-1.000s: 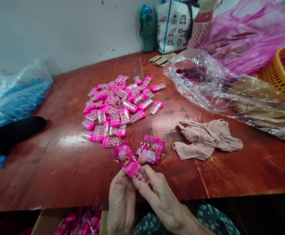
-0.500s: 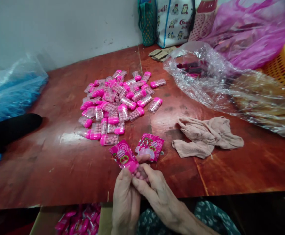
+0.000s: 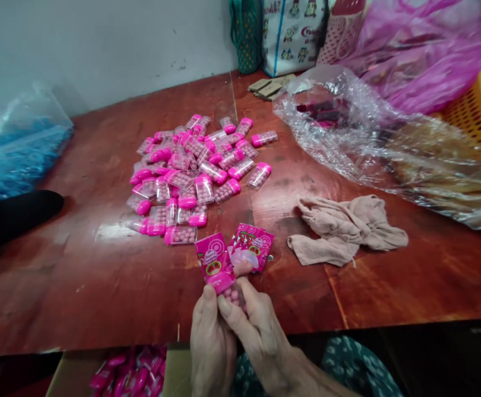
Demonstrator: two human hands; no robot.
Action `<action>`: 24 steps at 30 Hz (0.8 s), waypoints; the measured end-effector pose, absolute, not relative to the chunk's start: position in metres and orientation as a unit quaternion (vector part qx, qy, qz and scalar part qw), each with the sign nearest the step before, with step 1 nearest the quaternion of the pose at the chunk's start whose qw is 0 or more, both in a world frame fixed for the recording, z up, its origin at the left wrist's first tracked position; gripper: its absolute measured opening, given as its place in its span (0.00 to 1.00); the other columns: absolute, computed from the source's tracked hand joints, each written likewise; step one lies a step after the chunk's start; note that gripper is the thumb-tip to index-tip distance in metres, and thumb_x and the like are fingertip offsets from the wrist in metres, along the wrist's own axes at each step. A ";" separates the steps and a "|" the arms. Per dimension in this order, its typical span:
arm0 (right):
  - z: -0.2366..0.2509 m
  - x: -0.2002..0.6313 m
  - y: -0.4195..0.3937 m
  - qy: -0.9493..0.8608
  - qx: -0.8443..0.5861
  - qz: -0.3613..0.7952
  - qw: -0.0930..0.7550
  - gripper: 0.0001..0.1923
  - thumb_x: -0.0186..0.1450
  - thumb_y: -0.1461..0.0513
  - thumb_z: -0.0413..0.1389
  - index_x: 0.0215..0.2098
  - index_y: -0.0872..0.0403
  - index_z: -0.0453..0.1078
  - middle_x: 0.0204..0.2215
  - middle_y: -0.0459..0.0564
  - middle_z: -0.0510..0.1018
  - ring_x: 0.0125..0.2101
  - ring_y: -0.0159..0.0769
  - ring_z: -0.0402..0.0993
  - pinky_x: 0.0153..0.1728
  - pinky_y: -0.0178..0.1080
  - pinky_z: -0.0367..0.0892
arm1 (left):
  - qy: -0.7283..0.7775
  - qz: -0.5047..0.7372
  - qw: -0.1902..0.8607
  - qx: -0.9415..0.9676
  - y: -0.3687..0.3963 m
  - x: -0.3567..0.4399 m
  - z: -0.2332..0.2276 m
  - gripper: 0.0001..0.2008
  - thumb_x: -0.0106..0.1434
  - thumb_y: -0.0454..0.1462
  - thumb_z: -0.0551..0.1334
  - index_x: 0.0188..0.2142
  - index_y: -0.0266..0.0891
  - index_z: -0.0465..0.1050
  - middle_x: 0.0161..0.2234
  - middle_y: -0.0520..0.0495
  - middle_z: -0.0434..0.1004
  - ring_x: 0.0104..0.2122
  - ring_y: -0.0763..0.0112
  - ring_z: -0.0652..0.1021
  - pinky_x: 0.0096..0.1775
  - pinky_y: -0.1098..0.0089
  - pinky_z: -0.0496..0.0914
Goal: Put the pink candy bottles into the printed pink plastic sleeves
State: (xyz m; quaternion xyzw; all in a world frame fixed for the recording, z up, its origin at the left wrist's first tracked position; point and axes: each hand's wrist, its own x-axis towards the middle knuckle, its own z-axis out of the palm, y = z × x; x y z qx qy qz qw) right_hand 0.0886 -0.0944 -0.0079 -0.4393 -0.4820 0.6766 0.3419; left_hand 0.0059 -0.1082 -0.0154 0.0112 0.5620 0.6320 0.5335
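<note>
My left hand (image 3: 212, 342) and my right hand (image 3: 257, 333) meet at the table's near edge and both grip one clear candy case with a pink cap (image 3: 230, 292). A pink printed label (image 3: 212, 259) sticks up from that case. Just beyond my fingers a small stack of pink labels (image 3: 257, 245) lies flat on the table. Farther out, a heap of several pink-capped candy cases (image 3: 194, 171) is spread over the red-brown wooden table (image 3: 100, 264).
A crumpled beige cloth (image 3: 347, 229) lies right of the labels. A large clear plastic bag (image 3: 380, 143) covers the right side, with a yellow basket (image 3: 477, 107) behind. Blue plastic bag (image 3: 12, 149) at left. Cardboard box of pink cases (image 3: 133, 375) below the table edge.
The label held on the case has turned from leaning left to nearly upright, and my hands have drawn closer together. The view has shifted slightly; the heap has not moved.
</note>
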 end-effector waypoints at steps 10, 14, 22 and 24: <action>-0.007 0.093 -0.090 -0.549 -0.442 0.623 0.339 0.11 0.67 0.56 0.48 0.37 0.55 0.67 0.28 0.46 0.72 0.29 0.32 0.67 0.30 0.33 0.61 | 0.530 0.654 0.539 0.035 -0.110 -0.003 -0.015 0.11 0.52 0.40 0.66 0.34 0.36 0.77 0.32 0.43 0.79 0.31 0.67 0.78 0.33 0.71 0.73; -0.001 0.100 -0.082 -0.599 -0.468 0.480 0.438 0.11 0.65 0.58 0.50 0.42 0.57 0.67 0.36 0.52 0.71 0.37 0.38 0.67 0.38 0.37 0.62 | 0.549 0.655 0.511 0.092 -0.109 -0.003 -0.012 0.07 0.51 0.38 0.68 0.29 0.36 0.77 0.24 0.49 0.77 0.21 0.76 0.74 0.23 0.80 0.69; -0.007 0.105 -0.069 -0.481 -0.509 0.569 0.430 0.14 0.66 0.57 0.50 0.25 0.54 0.64 0.26 0.44 0.66 0.30 0.31 0.64 0.32 0.33 0.61 | 0.563 0.573 0.580 0.133 -0.110 0.014 -0.004 0.13 0.49 0.39 0.68 0.34 0.36 0.77 0.28 0.44 0.78 0.26 0.67 0.77 0.27 0.73 0.72; -0.009 0.105 -0.070 -0.468 -0.508 0.578 0.435 0.13 0.66 0.57 0.51 0.25 0.54 0.65 0.26 0.44 0.67 0.30 0.31 0.64 0.31 0.32 0.61 | 0.583 0.556 0.576 0.141 -0.109 0.018 -0.002 0.11 0.48 0.36 0.69 0.33 0.35 0.77 0.26 0.45 0.77 0.26 0.67 0.77 0.28 0.72 0.72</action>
